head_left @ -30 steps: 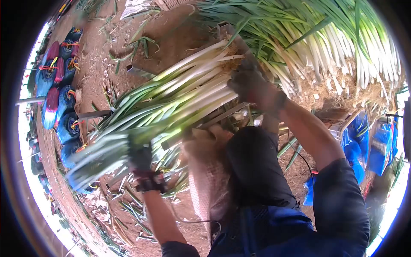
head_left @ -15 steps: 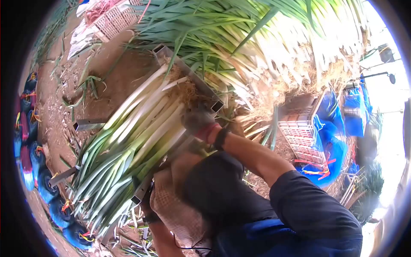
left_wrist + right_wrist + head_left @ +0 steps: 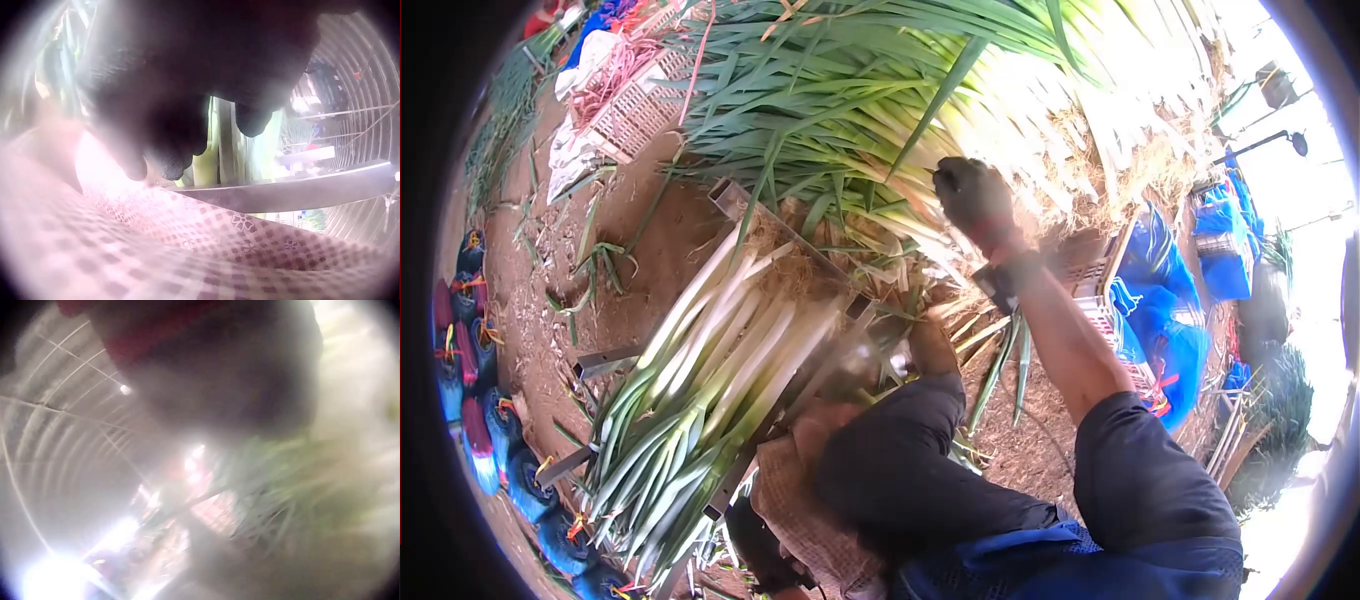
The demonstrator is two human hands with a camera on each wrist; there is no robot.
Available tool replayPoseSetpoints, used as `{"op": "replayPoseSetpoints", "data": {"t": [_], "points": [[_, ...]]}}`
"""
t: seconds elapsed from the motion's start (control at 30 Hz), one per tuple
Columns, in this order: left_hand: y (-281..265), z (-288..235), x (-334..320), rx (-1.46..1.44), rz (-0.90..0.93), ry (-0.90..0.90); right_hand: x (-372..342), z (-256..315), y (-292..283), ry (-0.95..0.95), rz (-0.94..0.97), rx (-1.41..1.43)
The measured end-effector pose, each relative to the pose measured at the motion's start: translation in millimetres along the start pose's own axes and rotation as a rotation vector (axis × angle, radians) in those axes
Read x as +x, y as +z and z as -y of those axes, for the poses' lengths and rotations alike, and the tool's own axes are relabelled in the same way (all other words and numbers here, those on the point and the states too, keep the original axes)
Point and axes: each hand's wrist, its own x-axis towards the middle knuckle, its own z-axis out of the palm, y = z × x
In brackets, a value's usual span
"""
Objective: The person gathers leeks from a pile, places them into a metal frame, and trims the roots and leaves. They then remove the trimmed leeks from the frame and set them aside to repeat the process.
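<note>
A bunch of long green onions [image 3: 710,370] lies in a metal frame [image 3: 725,492], white stalks and roots toward the upper bar, leaves toward the lower left. My gloved left hand [image 3: 187,94] is beside this bunch at the near bar, fingers pointing down in front of the stalks in the left wrist view. In the head view it is mostly hidden in shadow below the frame. My gloved right hand [image 3: 980,200] is over the white stalks of the large green onion pile [image 3: 850,120], fingers loosely bent, with nothing seen in it. The right wrist view is blurred.
A crate [image 3: 635,120] with pink ties stands at the upper left. Blue net bundles [image 3: 510,440] line the left side. More blue netting [image 3: 1165,330] hangs by a crate at the right. A checked cloth [image 3: 800,510] lies by my leg, near the frame.
The onion bunch has come to rest in the metal frame. My right hand has left its root end and moved up and right to the pile. My left hand has moved down beside the frame.
</note>
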Motion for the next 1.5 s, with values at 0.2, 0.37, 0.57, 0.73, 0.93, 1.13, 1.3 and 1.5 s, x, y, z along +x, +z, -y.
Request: {"op": "replayPoseSetpoints", "data": {"t": [0.2, 0.37, 0.57, 0.73, 0.93, 1.13, 1.3, 1.5], "points": [[-16.1, -9.0, -19.8, 0.653, 0.002, 0.272, 46.9, -26.3, 43.6, -0.059, 0.051, -0.532], [-40.9, -13.3, -33.9, -0.626, -0.176, -0.477, 73.7, -36.4, 57.7, 0.015, 0.106, -0.522], [-78.6, -77.8, -14.3, -0.477, -0.508, -0.139, 26.4, -8.7, -25.7, -0.162, 0.447, 0.147], [-31.2, -275.9, 49.4, -0.124, -0.22, 0.131, -58.6, 11.1, -76.2, -0.585, 0.248, 0.515], [127.6, -374.6, 120.6, -1.004, 0.49, -0.211, -151.8, 39.1, -125.8, -0.057, 0.763, 0.62], [184.9, -386.9, 138.7, -1.215, 0.574, -0.525, -213.1, 20.1, -123.9, 0.027, 0.557, 0.6], [188.0, -358.6, 165.1, -1.299, 0.402, -0.557, -270.5, -45.8, -133.9, -0.142, 0.523, 0.452], [183.5, -367.9, 156.0, -1.084, 0.367, -0.549, -299.4, -141.2, -142.8, 0.148, 1.194, -0.584]]}}
